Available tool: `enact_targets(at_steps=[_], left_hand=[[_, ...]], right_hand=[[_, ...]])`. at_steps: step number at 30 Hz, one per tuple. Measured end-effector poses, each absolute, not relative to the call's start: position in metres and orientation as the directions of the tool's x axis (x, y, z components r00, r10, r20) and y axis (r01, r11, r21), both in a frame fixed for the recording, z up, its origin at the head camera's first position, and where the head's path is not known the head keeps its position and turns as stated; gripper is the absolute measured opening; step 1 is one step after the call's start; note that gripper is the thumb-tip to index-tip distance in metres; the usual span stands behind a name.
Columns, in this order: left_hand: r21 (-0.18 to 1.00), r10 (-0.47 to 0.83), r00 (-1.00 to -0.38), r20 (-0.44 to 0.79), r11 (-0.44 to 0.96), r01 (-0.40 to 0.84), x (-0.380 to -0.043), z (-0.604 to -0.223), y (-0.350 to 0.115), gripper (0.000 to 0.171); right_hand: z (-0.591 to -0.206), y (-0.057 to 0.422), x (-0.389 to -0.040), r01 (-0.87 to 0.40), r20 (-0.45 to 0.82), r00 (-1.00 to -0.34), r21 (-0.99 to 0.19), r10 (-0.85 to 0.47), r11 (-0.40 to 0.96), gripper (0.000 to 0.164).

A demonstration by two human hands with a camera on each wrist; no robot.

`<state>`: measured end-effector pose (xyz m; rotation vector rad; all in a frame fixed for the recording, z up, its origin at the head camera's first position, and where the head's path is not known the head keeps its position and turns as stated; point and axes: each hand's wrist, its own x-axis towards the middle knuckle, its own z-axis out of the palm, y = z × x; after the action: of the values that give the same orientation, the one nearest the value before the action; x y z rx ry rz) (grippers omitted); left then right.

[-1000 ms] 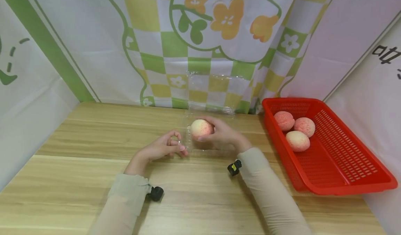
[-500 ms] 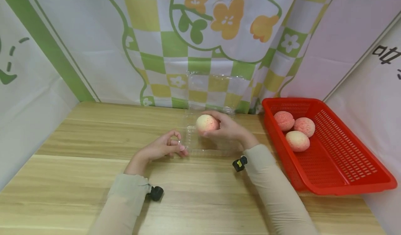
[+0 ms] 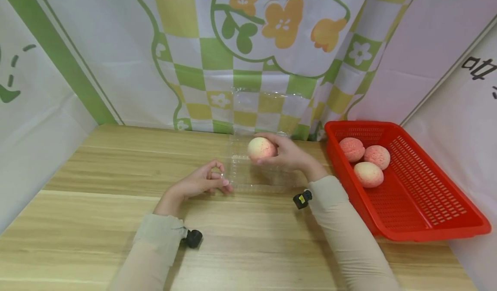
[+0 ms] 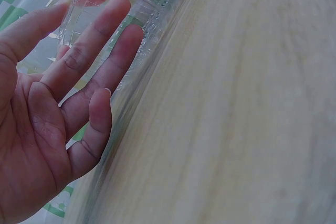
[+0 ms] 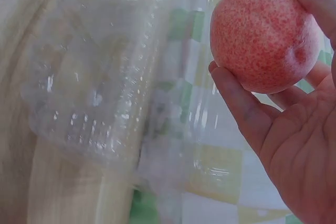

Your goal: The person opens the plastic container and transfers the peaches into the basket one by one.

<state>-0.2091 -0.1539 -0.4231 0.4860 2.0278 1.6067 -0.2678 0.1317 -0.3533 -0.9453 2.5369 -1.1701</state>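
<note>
Since the earlier frames the right hand [image 3: 289,157] has carried its peach [image 3: 261,148] back and to the right, over the far part of the clear plastic clamshell box [image 3: 264,170]; the left hand [image 3: 202,182] has not shifted.

From the head view, the box lies open on the table [image 3: 116,222] with nothing inside, while three more peaches [image 3: 366,159] wait in the red basket [image 3: 427,204]. Judging by this, the packing has barely begun.

At the left wrist, fingers [image 4: 97,40] lie nearly straight against the box's near rim [image 4: 152,19], steadying rather than gripping, though the blur makes actual contact hard to confirm.

At the right wrist, the grip is curled round the peach [image 5: 262,32], fingers under and thumb over, holding it above the clear tray [image 5: 89,93], not yet resting in it.
</note>
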Motion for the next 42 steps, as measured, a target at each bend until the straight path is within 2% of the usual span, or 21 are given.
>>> enact_targets(at_steps=[6, 14, 28, 42], left_hand=[[0.970, 0.559, -0.813, -0.166, 0.239, -0.034, -0.209, -0.424, -0.154, 0.038], [0.968, 0.558, -0.812, -0.173, 0.247, -0.037, -0.207, -0.423, -0.154, 0.039], [0.969, 0.564, -0.809, -0.164, 0.244, -0.026, -0.208, -0.422, -0.152, 0.038], [0.975, 0.563, -0.811, -0.159, 0.217, -0.041, -0.208, -0.424, -0.152, 0.037]], right_hand=[[-0.345, 0.139, -0.268, -0.482, 0.100, -0.785, -0.718, -0.611, 0.502, 0.072], [-0.323, 0.150, -0.268, -0.445, 0.052, -0.806, -0.710, -0.590, 0.545, 0.070], [-0.287, 0.179, -0.269, -0.459, 0.123, -0.833, -0.699, -0.540, 0.549, 0.072], [-0.259, 0.216, -0.261, -0.361, 0.122, -0.901, -0.744, -0.417, 0.562, 0.071]])
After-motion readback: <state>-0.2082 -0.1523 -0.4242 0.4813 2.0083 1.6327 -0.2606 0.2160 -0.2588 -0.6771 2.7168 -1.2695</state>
